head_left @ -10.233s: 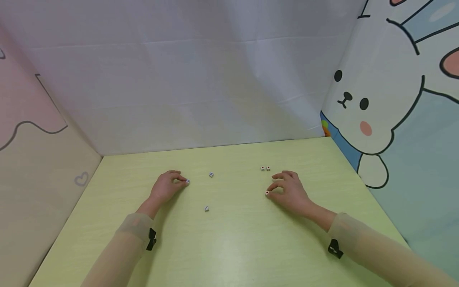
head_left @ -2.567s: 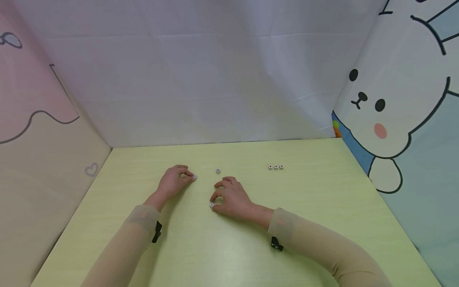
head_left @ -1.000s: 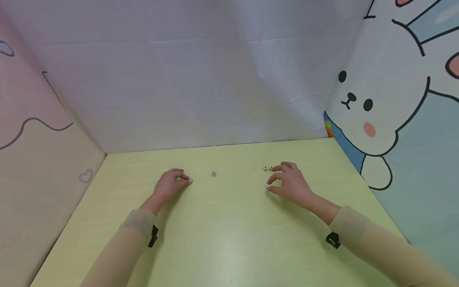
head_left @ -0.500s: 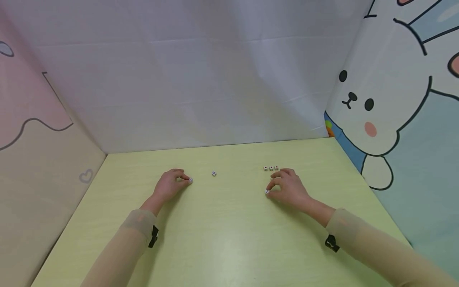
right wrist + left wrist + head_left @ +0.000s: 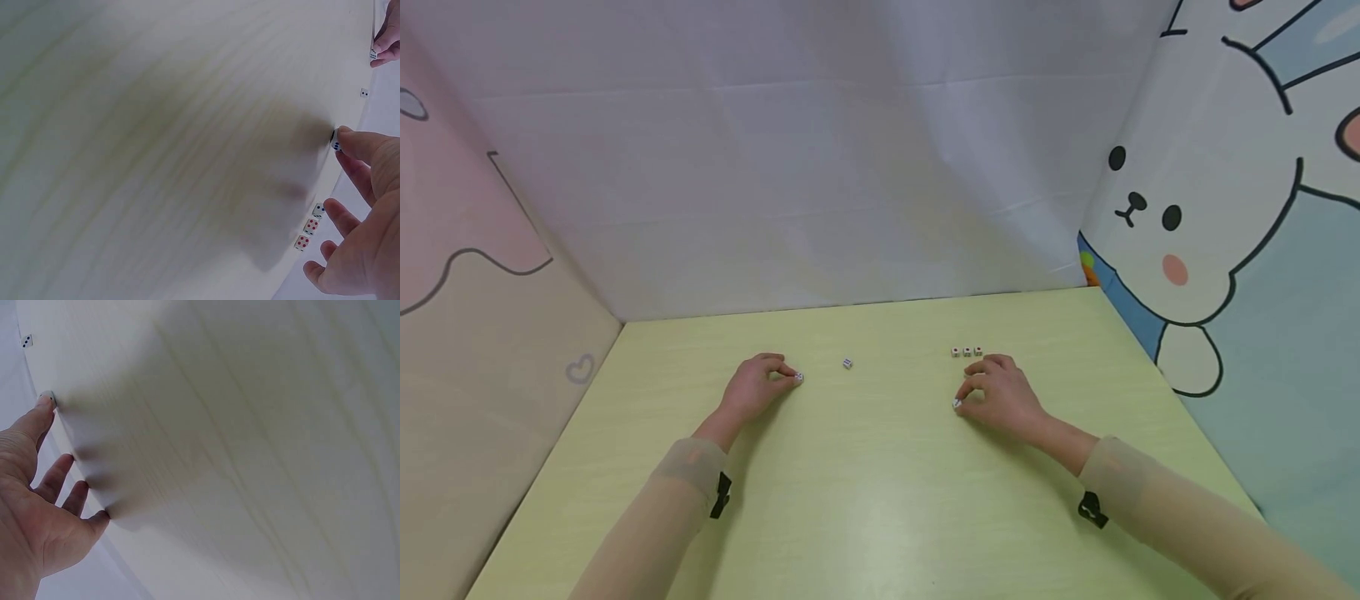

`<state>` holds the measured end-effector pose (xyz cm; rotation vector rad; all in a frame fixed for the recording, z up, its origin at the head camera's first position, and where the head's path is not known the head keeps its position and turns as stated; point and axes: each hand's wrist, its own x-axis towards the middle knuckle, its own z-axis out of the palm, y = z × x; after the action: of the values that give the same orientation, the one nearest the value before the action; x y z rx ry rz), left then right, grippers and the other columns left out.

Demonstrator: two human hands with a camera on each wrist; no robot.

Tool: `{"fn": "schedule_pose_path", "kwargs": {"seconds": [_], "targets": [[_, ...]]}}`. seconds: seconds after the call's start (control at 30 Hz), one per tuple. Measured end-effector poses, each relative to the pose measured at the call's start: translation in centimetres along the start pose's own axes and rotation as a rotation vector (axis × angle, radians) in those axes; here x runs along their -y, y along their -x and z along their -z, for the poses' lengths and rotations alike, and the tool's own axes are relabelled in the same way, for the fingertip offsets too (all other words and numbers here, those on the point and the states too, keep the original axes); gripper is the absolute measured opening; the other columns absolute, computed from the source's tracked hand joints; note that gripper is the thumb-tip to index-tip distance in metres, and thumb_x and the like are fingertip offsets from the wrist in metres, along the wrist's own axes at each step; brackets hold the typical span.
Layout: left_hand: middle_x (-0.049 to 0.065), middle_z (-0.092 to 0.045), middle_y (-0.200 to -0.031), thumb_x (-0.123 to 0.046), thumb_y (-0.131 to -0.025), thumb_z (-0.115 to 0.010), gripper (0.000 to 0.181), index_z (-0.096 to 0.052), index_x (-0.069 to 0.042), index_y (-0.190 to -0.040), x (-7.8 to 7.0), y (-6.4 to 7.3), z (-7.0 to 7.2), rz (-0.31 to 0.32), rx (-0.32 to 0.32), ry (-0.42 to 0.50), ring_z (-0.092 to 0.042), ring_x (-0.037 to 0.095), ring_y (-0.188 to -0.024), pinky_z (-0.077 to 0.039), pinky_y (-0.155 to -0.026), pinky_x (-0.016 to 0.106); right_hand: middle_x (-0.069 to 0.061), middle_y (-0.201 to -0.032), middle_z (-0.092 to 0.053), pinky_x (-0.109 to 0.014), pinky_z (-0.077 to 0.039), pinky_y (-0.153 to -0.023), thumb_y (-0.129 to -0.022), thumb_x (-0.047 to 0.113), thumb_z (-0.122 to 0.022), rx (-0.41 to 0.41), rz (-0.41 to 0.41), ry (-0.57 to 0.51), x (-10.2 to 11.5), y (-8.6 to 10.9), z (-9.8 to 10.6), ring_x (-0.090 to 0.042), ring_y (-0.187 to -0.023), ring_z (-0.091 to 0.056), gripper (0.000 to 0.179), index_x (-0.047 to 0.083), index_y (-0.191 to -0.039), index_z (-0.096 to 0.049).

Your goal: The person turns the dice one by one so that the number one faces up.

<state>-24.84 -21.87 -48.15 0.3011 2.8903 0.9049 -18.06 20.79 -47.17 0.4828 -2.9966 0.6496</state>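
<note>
My left hand (image 5: 756, 387) pinches a small white die (image 5: 799, 378) between thumb and forefinger, on the left half of the table. On the right, my right hand (image 5: 1004, 398) pinches another white die (image 5: 957, 403) by its fingertips, with dark pips showing in the right wrist view. Just beyond that hand, three dice (image 5: 967, 352) stand in a short row, close side by side. A single die (image 5: 847, 363) lies between the two hands, nearer the left one; the left wrist view shows this loose die (image 5: 27, 341) beyond the thumb.
The pale yellow-green table (image 5: 880, 500) runs back to a white cloth wall (image 5: 820, 192). A panel with a cartoon rabbit (image 5: 1210, 217) borders the right side, and a pink and cream panel (image 5: 482, 350) borders the left.
Earlier, the right hand added a third die to the row and picked up another die from near the middle. Over the last second it has drawn slightly nearer with that die. The left hand stays put.
</note>
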Motion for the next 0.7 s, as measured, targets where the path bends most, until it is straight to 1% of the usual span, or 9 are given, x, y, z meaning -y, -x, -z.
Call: {"fn": "schedule_pose_path", "kwargs": {"seconds": [0.23,0.37,0.5,0.6,0.7], "targets": [[0.022,-0.052,-0.148,-0.028,-0.098,-0.073,0.023,-0.077,-0.008,-0.105,0.0,0.0,0.0,0.0,0.0,0.003,-0.039,0.048,-0.141,-0.032,-0.115,0.061,-0.012,-0.131,-0.064,-0.066,-0.033,-0.11,-0.084,0.028,-0.085,0.004,-0.015,-0.006,0.0,0.1,0.0,-0.044,-0.137,-0.037,0.008,0.024,-0.087,-0.079],[0.022,-0.052,-0.148,-0.028,-0.098,-0.073,0.023,-0.077,-0.008,-0.105,-0.1,0.0,-0.1,0.002,-0.001,0.005,-0.038,0.048,-0.142,-0.032,-0.115,0.061,-0.012,-0.132,-0.063,-0.066,-0.032,-0.11,-0.085,0.03,-0.084,0.004,-0.023,-0.017,-0.1,0.1,0.1,-0.044,-0.137,-0.036,0.009,0.023,-0.091,-0.08],[0.022,-0.051,-0.149,-0.028,-0.098,-0.072,0.023,-0.077,-0.007,-0.107,-0.1,0.2,0.0,0.003,0.0,0.0,-0.037,0.047,-0.142,-0.031,-0.116,0.061,-0.012,-0.135,-0.062,-0.066,-0.031,-0.11,-0.085,0.03,-0.084,-0.004,-0.027,-0.025,-0.2,0.1,0.8,-0.043,-0.137,-0.035,0.014,0.022,-0.097,-0.082],[0.023,-0.05,-0.149,-0.028,-0.099,-0.071,0.023,-0.077,-0.007,-0.108,-0.2,0.3,0.1,0.002,-0.001,-0.003,-0.037,0.048,-0.142,-0.031,-0.116,0.062,-0.012,-0.134,-0.062,-0.066,-0.033,-0.108,-0.085,0.029,-0.084,-0.01,-0.02,-0.008,-0.3,0.1,1.4,-0.043,-0.135,-0.037,0.017,0.02,-0.099,-0.082],[0.023,-0.051,-0.149,-0.027,-0.099,-0.072,0.023,-0.077,-0.006,-0.107,-0.4,0.3,0.2,-0.002,-0.005,-0.002,-0.037,0.048,-0.142,-0.031,-0.116,0.061,-0.011,-0.131,-0.063,-0.066,-0.035,-0.106,-0.085,0.029,-0.084,0.001,-0.023,0.014,-0.4,0.0,1.8,-0.042,-0.133,-0.039,0.018,0.02,-0.1,-0.083]]}}
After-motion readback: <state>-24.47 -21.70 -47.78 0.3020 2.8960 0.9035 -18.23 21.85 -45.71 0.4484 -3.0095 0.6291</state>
